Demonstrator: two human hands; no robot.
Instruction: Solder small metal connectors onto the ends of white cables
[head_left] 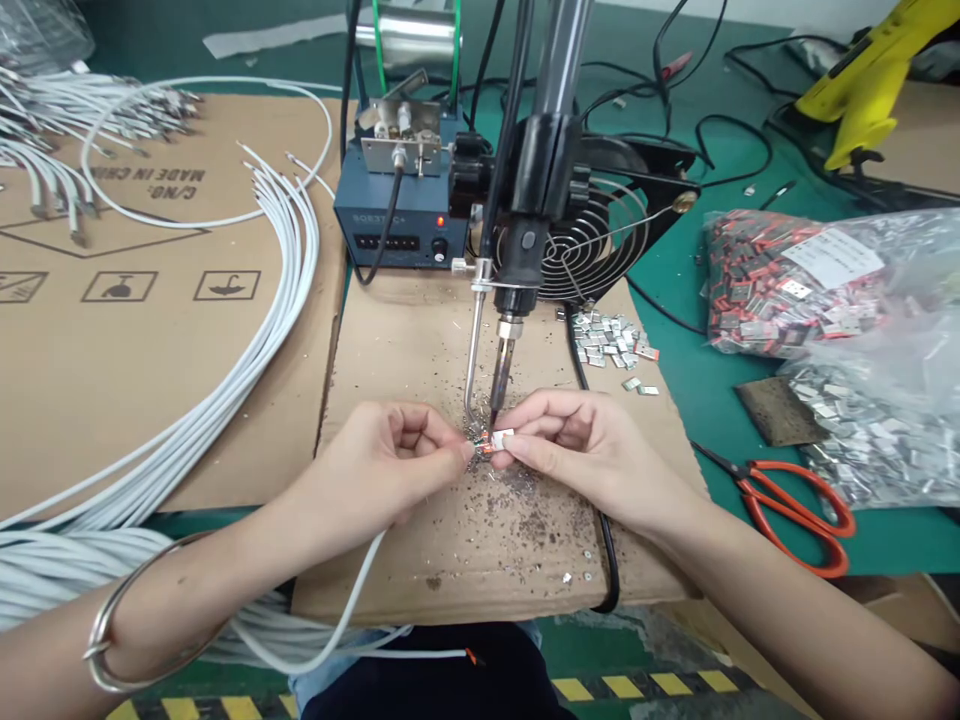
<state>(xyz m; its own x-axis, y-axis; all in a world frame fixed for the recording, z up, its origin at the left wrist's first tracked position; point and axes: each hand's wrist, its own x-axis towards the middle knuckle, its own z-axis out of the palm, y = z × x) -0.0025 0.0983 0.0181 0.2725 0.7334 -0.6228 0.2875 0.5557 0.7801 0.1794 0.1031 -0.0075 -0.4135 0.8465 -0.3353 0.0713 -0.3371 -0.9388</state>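
My left hand (pixel 409 455) pinches the end of a white cable (pixel 358 580), whose thin wires poke out past the fingertips. Between the thumb and fingers of my right hand (pixel 574 440) is a small USB connector (pixel 502 438) with a silvery shell and an orange-red part. The wire ends meet the connector under the tip of a soldering iron (pixel 501 375), which is clamped upright above. A thin metal solder feed tube (pixel 473 350) comes down beside the iron. Exactly where tip and wires touch is partly hidden by my fingers.
A blue soldering station (pixel 390 225) with a solder spool (pixel 416 45) and a fan (pixel 592 235) stand behind. White cables (pixel 289 260) lie left. Loose connectors (pixel 611 340), bagged connectors (pixel 795 280) and orange-handled scissors (pixel 799 510) lie right. Solder crumbs dot the cardboard (pixel 405 340).
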